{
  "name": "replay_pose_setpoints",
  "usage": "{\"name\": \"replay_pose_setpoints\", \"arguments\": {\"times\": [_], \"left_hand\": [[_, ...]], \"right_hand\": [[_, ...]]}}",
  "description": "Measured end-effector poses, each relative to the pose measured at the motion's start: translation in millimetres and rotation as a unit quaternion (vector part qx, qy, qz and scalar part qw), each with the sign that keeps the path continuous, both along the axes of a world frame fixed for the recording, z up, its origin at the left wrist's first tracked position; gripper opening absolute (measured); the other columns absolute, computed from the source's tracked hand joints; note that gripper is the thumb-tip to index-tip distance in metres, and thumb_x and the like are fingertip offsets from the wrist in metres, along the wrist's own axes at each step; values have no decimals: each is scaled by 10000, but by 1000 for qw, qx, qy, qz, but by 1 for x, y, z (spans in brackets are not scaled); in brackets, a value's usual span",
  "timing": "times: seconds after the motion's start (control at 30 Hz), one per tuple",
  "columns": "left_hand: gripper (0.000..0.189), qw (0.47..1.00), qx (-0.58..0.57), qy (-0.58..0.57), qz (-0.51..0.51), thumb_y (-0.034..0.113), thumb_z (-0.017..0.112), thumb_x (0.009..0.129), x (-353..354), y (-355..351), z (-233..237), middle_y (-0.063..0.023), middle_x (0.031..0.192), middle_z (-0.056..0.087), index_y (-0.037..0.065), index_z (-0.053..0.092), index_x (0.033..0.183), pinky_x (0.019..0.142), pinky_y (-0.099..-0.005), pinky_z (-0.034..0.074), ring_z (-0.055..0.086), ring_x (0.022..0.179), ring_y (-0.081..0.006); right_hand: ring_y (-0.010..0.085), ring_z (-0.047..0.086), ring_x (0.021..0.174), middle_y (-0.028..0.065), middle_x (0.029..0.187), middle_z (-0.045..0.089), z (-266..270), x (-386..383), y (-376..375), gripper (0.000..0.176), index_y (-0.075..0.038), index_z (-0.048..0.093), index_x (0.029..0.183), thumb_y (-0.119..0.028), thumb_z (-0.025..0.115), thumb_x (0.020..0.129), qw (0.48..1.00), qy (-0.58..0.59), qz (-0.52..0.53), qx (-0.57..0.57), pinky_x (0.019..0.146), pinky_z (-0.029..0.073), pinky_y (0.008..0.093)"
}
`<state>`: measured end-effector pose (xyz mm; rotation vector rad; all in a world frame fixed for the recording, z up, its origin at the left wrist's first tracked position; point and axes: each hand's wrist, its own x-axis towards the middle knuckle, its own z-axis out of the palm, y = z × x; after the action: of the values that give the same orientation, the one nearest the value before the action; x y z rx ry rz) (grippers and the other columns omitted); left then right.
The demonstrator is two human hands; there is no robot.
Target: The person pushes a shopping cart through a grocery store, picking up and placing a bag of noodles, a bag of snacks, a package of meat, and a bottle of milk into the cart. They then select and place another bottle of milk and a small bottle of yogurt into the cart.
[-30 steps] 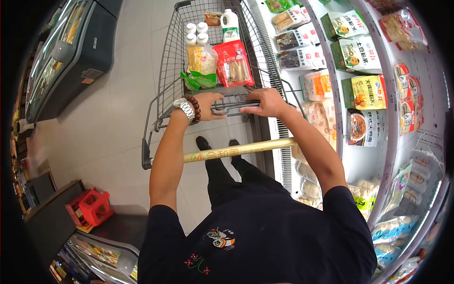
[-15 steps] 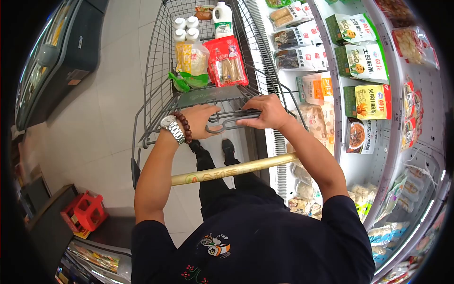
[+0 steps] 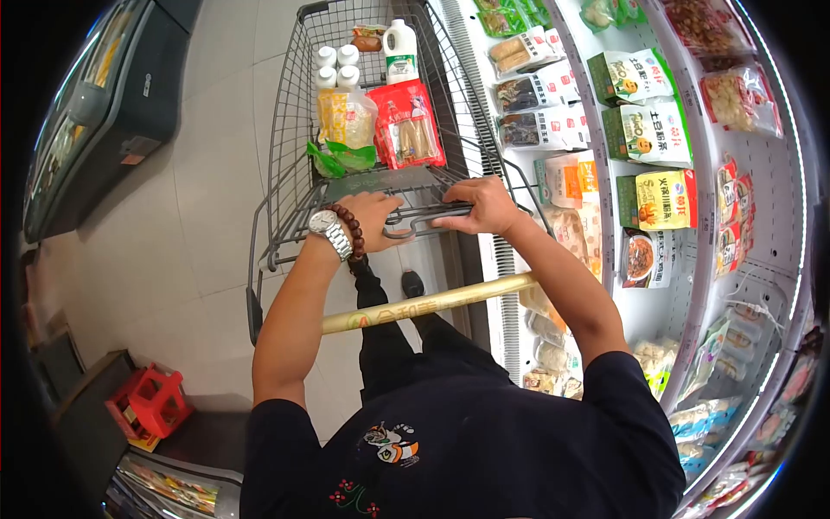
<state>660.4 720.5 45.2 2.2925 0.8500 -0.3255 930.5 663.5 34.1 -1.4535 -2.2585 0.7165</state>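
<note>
A wire shopping cart [image 3: 290,112] stands in front of me. My left hand [image 3: 376,218], with a watch and beaded bracelet at its wrist, rests at the folded metal frame behind the basket, fingers bent over the wires. On the right side of that frame, my right hand [image 3: 486,206] is closed round the grey wire bars. The yellow push handle [image 3: 432,303] runs beneath my forearms, nearer my body. In the basket lie a red package [image 3: 408,125], a white jug [image 3: 399,52], several white bottles [image 3: 337,67] and a yellow-and-clear bag [image 3: 346,119] with green wrapping.
Lit shelves [image 3: 609,173] of packaged food run close along the cart's right side. A dark refrigerated case [image 3: 130,104] stands across the aisle at the left. Red plastic stools [image 3: 160,402] sit at the lower left. My shoe [image 3: 412,284] shows below the cart.
The shelves and the contents of the cart have shifted slightly down and left in view. My feet have changed position. Both hands stay at the metal frame.
</note>
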Motion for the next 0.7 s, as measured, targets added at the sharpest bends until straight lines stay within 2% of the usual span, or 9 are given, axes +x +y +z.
{"name": "replay_pose_setpoints", "arguments": {"times": [0.1, 0.2, 0.23, 0.27, 0.33, 0.37, 0.47, 0.6, 0.7], "left_hand": [[689, 999, 24, 22, -9, 666, 589, 878, -1, 11, 2, -153, 1141, 664, 103, 600, 1276, 941, -449, 521, 650, 1065, -345], [663, 999, 25, 25, -23, 670, 572, 886, -3, 19, -3, -150, 1120, 671, 105, 617, 1230, 939, -452, 519, 655, 1051, -344], [640, 999, 36, 16, -13, 669, 556, 895, -5, 20, -4, -144, 1090, 678, 105, 629, 1189, 933, -459, 517, 661, 1040, -337], [640, 999, 44, 10, -21, 669, 554, 896, -8, 24, -5, -141, 1081, 680, 106, 630, 1190, 930, -461, 517, 663, 1038, -334], [640, 997, 60, -2, -39, 669, 549, 898, -10, 33, -6, -136, 1064, 684, 107, 632, 1192, 926, -464, 515, 666, 1035, -327], [634, 998, 59, 8, -36, 663, 546, 903, -10, 36, -4, -125, 1054, 688, 110, 634, 1201, 924, -468, 513, 668, 1039, -314], [637, 998, 49, 17, -30, 665, 547, 901, -13, 47, -9, -123, 1057, 689, 112, 636, 1204, 925, -474, 515, 670, 1037, -315], [697, 998, 31, 27, -50, 696, 527, 888, -17, 66, -11, -161, 1115, 672, 108, 599, 1255, 933, -490, 521, 670, 1043, -350], [721, 998, 18, 31, -60, 703, 510, 890, -20, 81, -11, -176, 1157, 657, 107, 578, 1290, 935, -493, 522, 663, 1064, -366]], "right_hand": [[294, 682, 672, 88, 779, 702, -9, 0, 9, 496, -66, 737, 871, -540, 799, 737, 999, -24, 20, 30, 599, 544, 362], [307, 693, 766, 111, 896, 714, 1, 2, 16, 583, -65, 702, 1052, -571, 761, 770, 995, -41, 72, 49, 672, 558, 374], [353, 684, 966, 169, 1082, 694, 12, 7, 17, 737, -44, 607, 1247, -626, 707, 807, 991, -87, 89, -43, 823, 548, 409], [358, 674, 1005, 165, 1071, 700, 20, 10, 19, 766, -41, 591, 1265, -642, 701, 803, 983, -148, 69, -90, 869, 538, 417], [341, 679, 977, 148, 1060, 706, 12, 25, 19, 772, -38, 621, 1225, -666, 701, 783, 983, -165, 20, -75, 842, 552, 417], [333, 655, 1054, 155, 1086, 700, 12, 27, 17, 754, -45, 625, 1230, -654, 699, 790, 966, -231, -1, -115, 888, 537, 431], [334, 642, 1081, 155, 1068, 701, -12, 29, 31, 729, -58, 616, 1243, -634, 690, 804, 953, -270, 5, -134, 898, 529, 448], [371, 659, 1038, 154, 1142, 702, -3, 15, 50, 666, -114, 594, 1309, -557, 708, 825, 926, -307, -25, -218, 907, 519, 451], [372, 671, 991, 150, 1090, 714, -5, 11, 59, 619, -175, 584, 1323, -523, 707, 826, 921, -324, -40, -211, 871, 522, 461]]}}
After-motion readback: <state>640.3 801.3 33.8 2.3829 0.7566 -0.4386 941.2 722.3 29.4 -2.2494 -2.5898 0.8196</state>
